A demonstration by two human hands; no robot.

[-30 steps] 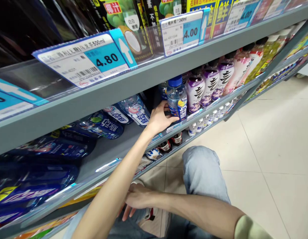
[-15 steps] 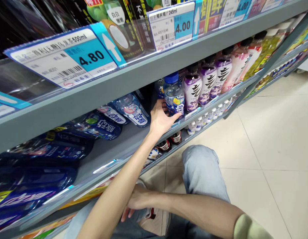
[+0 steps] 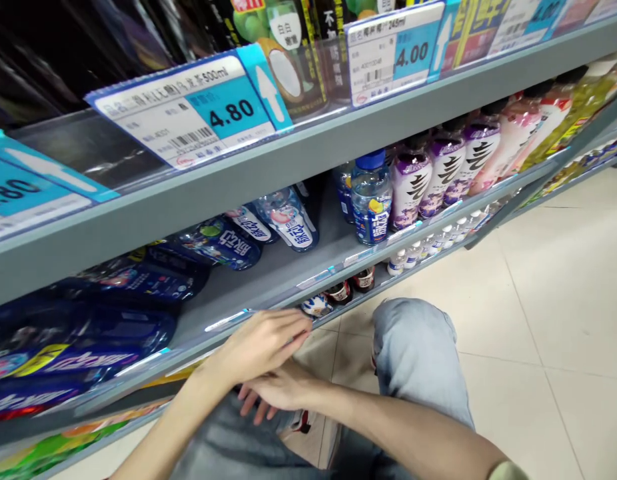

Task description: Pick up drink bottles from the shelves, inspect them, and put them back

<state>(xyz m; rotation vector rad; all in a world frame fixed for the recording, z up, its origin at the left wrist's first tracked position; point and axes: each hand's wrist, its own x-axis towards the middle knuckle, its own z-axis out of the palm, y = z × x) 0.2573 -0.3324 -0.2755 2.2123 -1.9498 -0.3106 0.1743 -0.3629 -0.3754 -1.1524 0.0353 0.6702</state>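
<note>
My left hand (image 3: pixel 266 343) is off the shelf, over my lap, with its fingers stretched out and nothing in them. Beneath it my right hand (image 3: pixel 278 389) hangs with loose, spread fingers; part of it is hidden behind the left. A blue-capped drink bottle (image 3: pixel 371 203) with a blue label stands upright at the front of the middle shelf (image 3: pixel 283 270), beyond both hands. Just behind it, a similar bottle (image 3: pixel 344 193) is partly covered. To the left, a clear-blue bottle (image 3: pixel 288 220) is tilted among several others.
Purple-labelled bottles (image 3: pixel 410 190) stand right of the blue-capped one. The upper shelf edge (image 3: pixel 228 177) with price tags overhangs the bottles. Small bottles (image 3: pixel 397 261) line the lower shelf. My knee (image 3: pixel 418 360) is above the tiled floor (image 3: pixel 518 300).
My left hand has let go of the blue-capped bottle and drawn back to my right hand. The bottle stays upright on the shelf. The view has shifted slightly left.
</note>
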